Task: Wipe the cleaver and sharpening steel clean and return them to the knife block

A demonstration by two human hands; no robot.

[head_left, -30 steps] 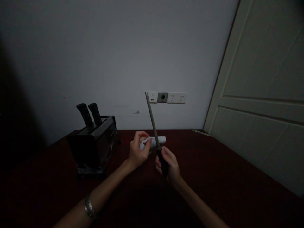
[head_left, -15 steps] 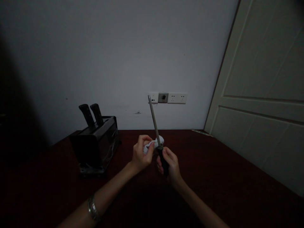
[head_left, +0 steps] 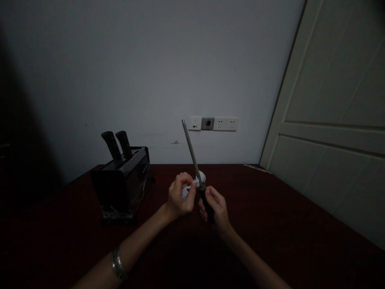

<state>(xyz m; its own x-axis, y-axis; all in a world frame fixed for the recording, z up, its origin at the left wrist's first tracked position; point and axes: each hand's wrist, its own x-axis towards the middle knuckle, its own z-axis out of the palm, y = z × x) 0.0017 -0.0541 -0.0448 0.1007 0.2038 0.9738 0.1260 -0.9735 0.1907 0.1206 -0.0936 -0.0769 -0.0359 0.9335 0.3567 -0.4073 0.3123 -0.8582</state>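
Note:
My right hand (head_left: 215, 207) is closed round the black handle of a sharpening steel (head_left: 191, 151), whose grey rod points up and a little to the left. My left hand (head_left: 179, 197) pinches a small white cloth (head_left: 192, 185) against the base of the rod, just above the handle. Both hands are over the dark red table (head_left: 270, 208). A metal bracelet sits on my left wrist.
A black knife block (head_left: 123, 180) with two black handles sticking up stands at the back left of the table. Wall sockets (head_left: 214, 123) are on the grey wall behind. A pale door (head_left: 333, 120) stands at the right.
The cloth has been gathered tighter round the base of the rod. The rod tip dipped and then tilted further left.

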